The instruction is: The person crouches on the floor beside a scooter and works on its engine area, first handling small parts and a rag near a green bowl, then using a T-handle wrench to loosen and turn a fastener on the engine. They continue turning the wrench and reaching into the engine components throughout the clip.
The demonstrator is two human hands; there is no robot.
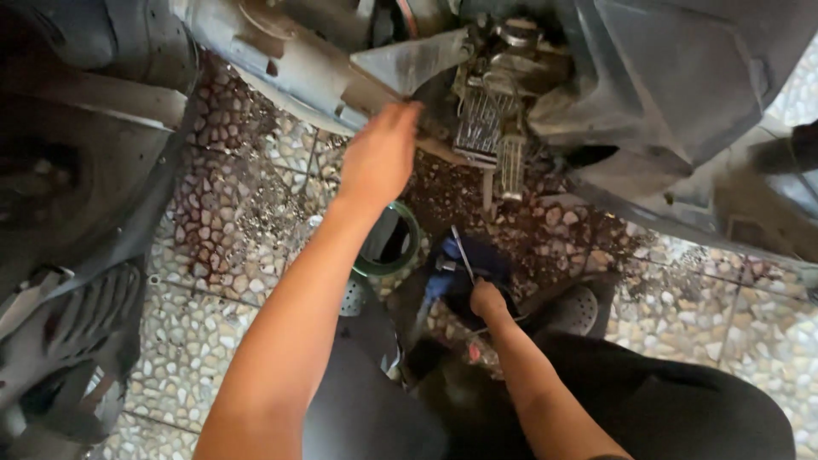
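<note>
While my left hand (381, 156) reaches up at the top centre, fingers curled against the grey engine casing (341, 81), my right hand (487, 300) at lower centre grips a thin metal tool (463, 252) over the pebbled floor (204, 332).

The left hand (379, 158) is stretched far forward on a nearly straight arm, its fingertips hidden. The right hand (487, 300) sits low, seemingly closed in a fist, forearm bent.
</note>
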